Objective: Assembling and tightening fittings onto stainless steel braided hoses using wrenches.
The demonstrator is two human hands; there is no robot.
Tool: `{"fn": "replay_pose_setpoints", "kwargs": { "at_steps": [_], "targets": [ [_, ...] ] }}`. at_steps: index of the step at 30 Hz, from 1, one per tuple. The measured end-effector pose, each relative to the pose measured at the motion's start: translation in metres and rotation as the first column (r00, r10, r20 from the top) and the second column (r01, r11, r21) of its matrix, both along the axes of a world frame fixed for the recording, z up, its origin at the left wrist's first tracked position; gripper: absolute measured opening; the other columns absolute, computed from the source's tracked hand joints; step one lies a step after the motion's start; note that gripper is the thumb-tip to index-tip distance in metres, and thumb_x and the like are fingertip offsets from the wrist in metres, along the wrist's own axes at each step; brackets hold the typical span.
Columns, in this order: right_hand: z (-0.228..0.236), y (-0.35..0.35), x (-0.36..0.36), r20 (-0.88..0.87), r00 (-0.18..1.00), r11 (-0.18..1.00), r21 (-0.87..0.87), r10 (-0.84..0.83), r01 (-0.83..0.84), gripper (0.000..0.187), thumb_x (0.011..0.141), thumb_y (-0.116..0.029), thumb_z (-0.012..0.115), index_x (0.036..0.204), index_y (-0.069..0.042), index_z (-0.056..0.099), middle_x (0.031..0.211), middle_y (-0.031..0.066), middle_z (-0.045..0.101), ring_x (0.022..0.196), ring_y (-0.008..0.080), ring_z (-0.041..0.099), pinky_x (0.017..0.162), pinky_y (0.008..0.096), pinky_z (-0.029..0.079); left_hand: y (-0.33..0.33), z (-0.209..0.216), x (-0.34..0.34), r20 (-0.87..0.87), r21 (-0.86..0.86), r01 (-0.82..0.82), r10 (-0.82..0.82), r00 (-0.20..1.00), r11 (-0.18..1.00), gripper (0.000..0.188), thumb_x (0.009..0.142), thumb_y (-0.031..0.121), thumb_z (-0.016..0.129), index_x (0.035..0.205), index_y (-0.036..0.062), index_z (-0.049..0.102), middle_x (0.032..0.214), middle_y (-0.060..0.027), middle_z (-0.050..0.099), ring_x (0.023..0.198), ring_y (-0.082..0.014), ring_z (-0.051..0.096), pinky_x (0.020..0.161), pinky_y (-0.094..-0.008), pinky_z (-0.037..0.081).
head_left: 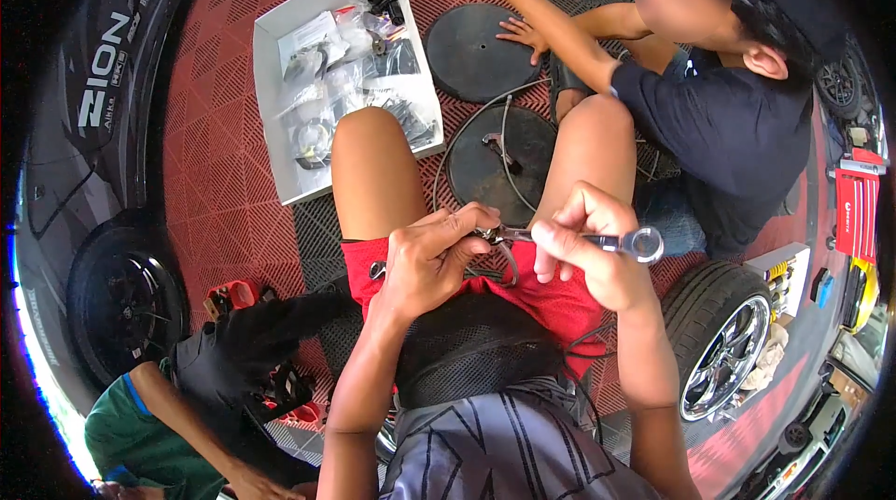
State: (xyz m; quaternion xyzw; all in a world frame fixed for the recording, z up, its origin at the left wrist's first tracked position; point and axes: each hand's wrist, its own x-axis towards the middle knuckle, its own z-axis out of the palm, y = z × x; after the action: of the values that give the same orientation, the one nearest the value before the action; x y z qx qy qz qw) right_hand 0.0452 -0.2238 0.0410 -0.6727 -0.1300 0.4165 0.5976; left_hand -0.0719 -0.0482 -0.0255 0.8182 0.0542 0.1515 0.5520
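Over my lap, my left hand [431,257] is closed around a wrench, whose ring end [377,270] sticks out past the palm. My right hand [597,248] grips a second, shiny wrench [644,244], its round end pointing right. The two tools meet at a small metal fitting [489,234] by my left fingertips. A thin grey hose [511,267] hangs just below the fitting. My fingers hide most of both handles and the exact contact at the fitting.
A white box [266,108] of bagged parts lies ahead left, beside two black round discs [476,52] [476,164]. A person in black [719,136] crouches at right, near a chrome wheel [728,351]. Another in green [140,435] is at lower left, by a dark car [84,126].
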Motion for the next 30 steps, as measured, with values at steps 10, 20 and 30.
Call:
{"fn": "replay_pose_setpoints", "kwargs": {
  "at_steps": [10,20,30],
  "targets": [
    [-0.018,0.023,0.039,-0.337,0.941,0.999,-0.040,-0.032,0.020,0.022,0.091,-0.016,0.061,0.077,-0.007,0.049,0.055,0.0113,0.061,0.037,0.0176,0.056,0.029,0.0218,0.036,-0.002,-0.003,-0.003,0.028,0.078,-0.038,0.036,0.999,0.996,0.022,0.078,0.005,0.073,0.099,0.0039,0.067,0.100,-0.0076,0.072,0.071,-0.0205,0.066,0.066,-0.0309,0.054],
    [-0.030,0.035,0.034,-0.258,0.965,0.997,-0.070,-0.038,0.020,0.023,0.093,-0.024,0.060,0.080,-0.006,0.055,0.059,0.0100,0.062,0.038,0.0162,0.056,0.033,0.0236,0.039,0.004,-0.018,-0.006,-0.035,0.092,-0.094,0.097,0.995,0.991,0.023,0.079,0.002,0.071,0.102,0.0038,0.068,0.101,-0.0084,0.072,0.071,-0.0209,0.066,0.066,-0.0306,0.054],
    [-0.013,-0.004,-0.006,-0.040,0.978,0.977,-0.065,-0.206,0.203,0.038,0.099,-0.031,0.052,0.078,0.001,0.061,0.059,0.0122,0.062,0.045,0.0166,0.060,0.038,0.0239,0.042,0.009,-0.002,0.003,-0.063,0.039,0.057,-0.054,0.997,0.998,0.025,0.077,0.001,0.072,0.102,0.0022,0.067,0.102,-0.0080,0.072,0.075,-0.0222,0.067,0.068,-0.0313,0.054]
  ]
}}
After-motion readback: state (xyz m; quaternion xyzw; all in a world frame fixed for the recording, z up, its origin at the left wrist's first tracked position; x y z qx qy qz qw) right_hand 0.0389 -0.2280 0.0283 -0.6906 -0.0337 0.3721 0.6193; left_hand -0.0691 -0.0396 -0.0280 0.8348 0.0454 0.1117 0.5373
